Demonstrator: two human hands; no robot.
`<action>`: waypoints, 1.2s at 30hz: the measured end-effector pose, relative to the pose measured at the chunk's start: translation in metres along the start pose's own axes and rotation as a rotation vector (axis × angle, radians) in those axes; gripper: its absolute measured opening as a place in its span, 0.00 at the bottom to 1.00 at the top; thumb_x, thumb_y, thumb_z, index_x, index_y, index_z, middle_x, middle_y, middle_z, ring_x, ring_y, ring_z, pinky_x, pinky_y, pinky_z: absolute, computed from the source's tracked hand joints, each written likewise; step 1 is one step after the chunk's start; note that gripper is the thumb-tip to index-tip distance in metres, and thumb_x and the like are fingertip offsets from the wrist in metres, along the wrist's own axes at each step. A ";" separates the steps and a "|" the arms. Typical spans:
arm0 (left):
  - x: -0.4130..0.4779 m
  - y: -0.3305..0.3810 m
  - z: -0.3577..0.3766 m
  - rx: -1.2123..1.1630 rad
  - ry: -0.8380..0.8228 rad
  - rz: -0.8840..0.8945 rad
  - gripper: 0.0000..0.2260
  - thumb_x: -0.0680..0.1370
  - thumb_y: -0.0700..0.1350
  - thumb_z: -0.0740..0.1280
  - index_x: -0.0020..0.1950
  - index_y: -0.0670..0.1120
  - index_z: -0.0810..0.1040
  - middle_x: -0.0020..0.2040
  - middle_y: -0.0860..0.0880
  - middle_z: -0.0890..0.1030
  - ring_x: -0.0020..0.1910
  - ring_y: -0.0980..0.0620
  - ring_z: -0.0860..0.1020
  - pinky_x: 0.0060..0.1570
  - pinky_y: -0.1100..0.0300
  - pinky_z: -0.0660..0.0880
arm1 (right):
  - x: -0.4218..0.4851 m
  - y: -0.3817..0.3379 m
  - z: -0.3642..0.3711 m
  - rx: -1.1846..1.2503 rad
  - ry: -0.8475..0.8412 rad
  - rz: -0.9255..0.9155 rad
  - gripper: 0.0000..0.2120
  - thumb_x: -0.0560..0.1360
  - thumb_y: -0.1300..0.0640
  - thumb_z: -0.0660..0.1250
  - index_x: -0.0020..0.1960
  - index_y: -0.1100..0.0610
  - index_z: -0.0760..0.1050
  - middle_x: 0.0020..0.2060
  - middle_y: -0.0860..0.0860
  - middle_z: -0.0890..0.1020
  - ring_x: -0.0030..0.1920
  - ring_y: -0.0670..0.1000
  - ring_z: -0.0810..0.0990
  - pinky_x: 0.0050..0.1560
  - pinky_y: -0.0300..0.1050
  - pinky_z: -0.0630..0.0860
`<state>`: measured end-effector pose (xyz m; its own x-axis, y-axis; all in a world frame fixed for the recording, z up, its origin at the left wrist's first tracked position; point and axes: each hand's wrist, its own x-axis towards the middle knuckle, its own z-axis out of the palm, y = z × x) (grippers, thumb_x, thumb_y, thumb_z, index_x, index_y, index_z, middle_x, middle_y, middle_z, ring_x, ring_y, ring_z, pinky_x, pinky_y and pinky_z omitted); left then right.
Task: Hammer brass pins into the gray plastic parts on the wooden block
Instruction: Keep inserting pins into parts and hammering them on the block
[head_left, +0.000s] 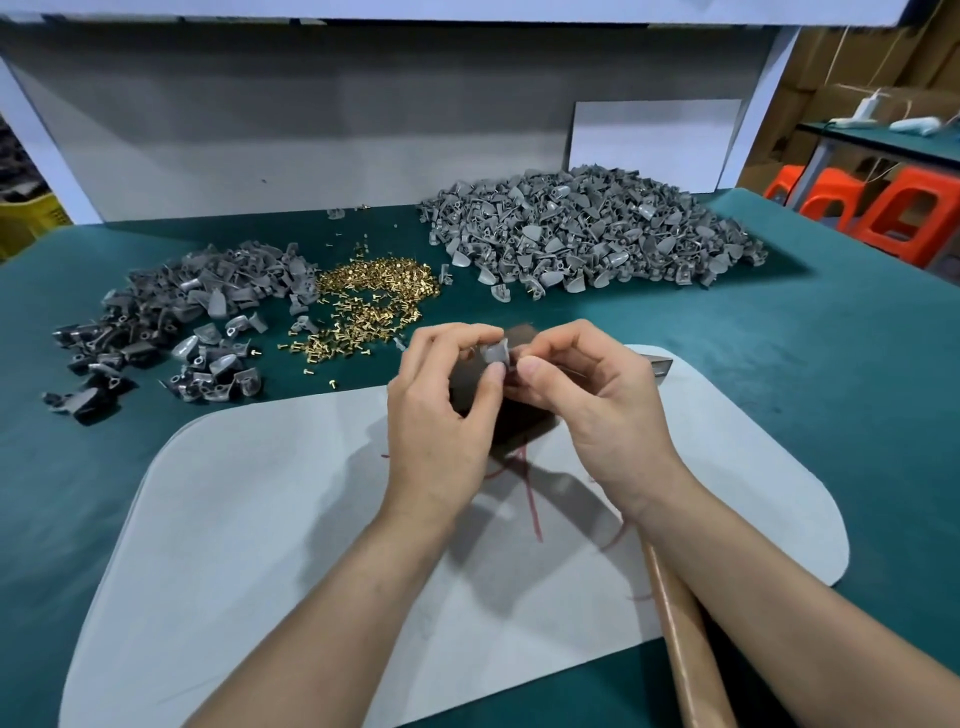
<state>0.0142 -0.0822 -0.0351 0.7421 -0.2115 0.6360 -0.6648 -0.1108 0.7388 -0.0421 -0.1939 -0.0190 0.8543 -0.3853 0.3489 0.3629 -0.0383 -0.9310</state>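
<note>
My left hand (441, 410) pinches a small gray plastic part (496, 352) between thumb and fingers, just above the dark wooden block (519, 423). My right hand (587, 395) meets it from the right, its thumb and curled fingers pinching at the part's right edge. What lies between those fingertips is hidden. A hammer runs under my right hand and forearm: the metal head (658, 366) shows past the knuckles and the brown handle (680, 639) runs back to the lower right. Loose brass pins (374, 296) lie in a heap behind the hands.
The block sits on a white mat (260, 519) on a green table (831, 364). A small heap of gray parts (197, 306) lies at left, a large heap (587, 228) at back right. Red threads (530, 499) lie on the mat. Orange stools (904, 213) stand beyond the table.
</note>
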 end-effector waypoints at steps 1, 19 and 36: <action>0.000 0.000 0.000 -0.010 0.005 -0.019 0.10 0.75 0.37 0.68 0.52 0.49 0.79 0.50 0.56 0.76 0.49 0.56 0.77 0.53 0.54 0.75 | 0.000 0.000 0.000 0.007 0.005 -0.002 0.08 0.75 0.70 0.66 0.41 0.59 0.75 0.38 0.54 0.80 0.42 0.49 0.80 0.49 0.47 0.80; -0.006 0.002 0.003 0.173 -0.025 0.048 0.06 0.71 0.35 0.69 0.44 0.44 0.82 0.45 0.49 0.76 0.46 0.49 0.76 0.50 0.44 0.75 | 0.002 0.004 -0.004 -0.293 0.129 -0.039 0.07 0.73 0.67 0.68 0.40 0.56 0.77 0.37 0.54 0.83 0.39 0.52 0.82 0.48 0.59 0.80; -0.001 0.008 0.000 0.095 -0.077 -0.129 0.07 0.75 0.48 0.66 0.51 0.56 0.81 0.48 0.58 0.83 0.53 0.55 0.76 0.67 0.43 0.60 | 0.003 0.004 -0.008 -0.289 0.097 -0.029 0.07 0.72 0.66 0.70 0.41 0.55 0.80 0.40 0.51 0.85 0.45 0.51 0.84 0.54 0.55 0.79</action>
<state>0.0087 -0.0828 -0.0299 0.8156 -0.2632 0.5152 -0.5720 -0.2329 0.7865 -0.0413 -0.2023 -0.0223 0.8007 -0.4659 0.3766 0.2539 -0.3055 -0.9177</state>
